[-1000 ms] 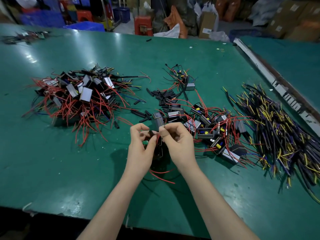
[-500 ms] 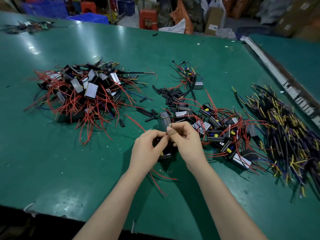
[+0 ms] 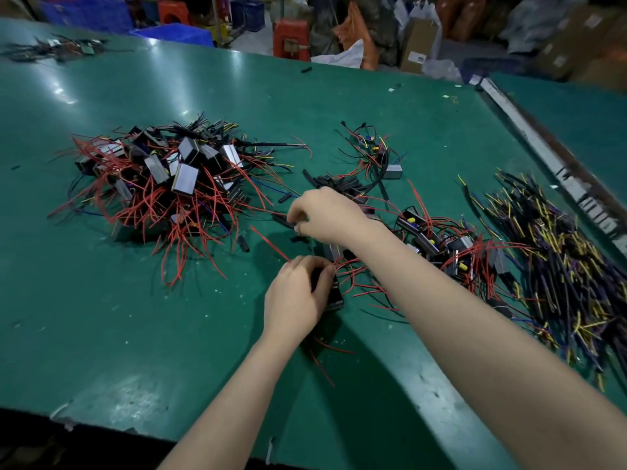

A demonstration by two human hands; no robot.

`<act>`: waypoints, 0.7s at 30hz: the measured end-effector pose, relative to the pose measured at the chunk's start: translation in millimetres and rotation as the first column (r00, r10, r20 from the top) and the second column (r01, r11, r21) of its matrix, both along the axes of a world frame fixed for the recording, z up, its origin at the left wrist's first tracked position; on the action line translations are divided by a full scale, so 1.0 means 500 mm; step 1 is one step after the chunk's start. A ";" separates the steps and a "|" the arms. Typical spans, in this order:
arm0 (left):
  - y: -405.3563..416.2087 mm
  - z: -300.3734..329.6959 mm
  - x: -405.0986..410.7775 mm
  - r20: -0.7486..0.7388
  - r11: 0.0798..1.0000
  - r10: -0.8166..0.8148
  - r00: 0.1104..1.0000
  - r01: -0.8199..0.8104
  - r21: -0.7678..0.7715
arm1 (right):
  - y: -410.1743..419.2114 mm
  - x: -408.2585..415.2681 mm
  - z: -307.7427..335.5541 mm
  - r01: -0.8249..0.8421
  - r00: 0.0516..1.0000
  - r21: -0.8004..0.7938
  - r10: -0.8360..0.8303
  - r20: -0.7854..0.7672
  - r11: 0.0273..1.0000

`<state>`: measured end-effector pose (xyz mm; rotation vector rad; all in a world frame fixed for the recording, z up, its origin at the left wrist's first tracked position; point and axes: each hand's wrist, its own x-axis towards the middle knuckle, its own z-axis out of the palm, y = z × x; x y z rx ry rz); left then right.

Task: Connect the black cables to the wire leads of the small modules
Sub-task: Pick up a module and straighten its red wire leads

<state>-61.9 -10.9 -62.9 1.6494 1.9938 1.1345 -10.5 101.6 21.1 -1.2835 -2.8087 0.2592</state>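
Green bench top (image 3: 101, 334) carries the work. Nearest, the left hand (image 3: 295, 300) grips a small module (image 3: 334, 293) by its red leads. Beyond that module, the right hand (image 3: 325, 215) has left it and now pinches a short black sleeve (image 3: 283, 220), probably the next piece to fit.

Assembly workshop: green workbench (image 3: 135, 334), cartons (image 3: 419, 45).

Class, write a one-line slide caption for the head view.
Left hand grips a small module with red leads while right hand reaches to short black pieces on the green table.
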 end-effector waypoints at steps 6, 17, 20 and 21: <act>-0.002 -0.002 0.001 0.039 1.000 0.011 0.999 -0.010 -0.016 | 0.032 -0.044 -0.022 -0.106 0.932 0.074 0.073 0.354 0.992; -0.002 0.002 0.005 0.137 0.994 -0.085 0.987 0.075 0.076 | -0.073 0.145 -0.021 0.175 0.580 -0.202 -0.267 -0.770 0.964; -0.015 0.008 0.007 0.189 0.967 -0.196 0.962 0.158 0.198 | -0.149 0.204 -0.058 0.162 0.247 -0.319 -0.351 -0.903 0.934; -0.021 0.009 0.012 0.194 0.955 -0.237 0.952 0.192 0.225 | -0.172 0.219 -0.071 0.156 0.155 -0.356 -0.379 -0.913 0.921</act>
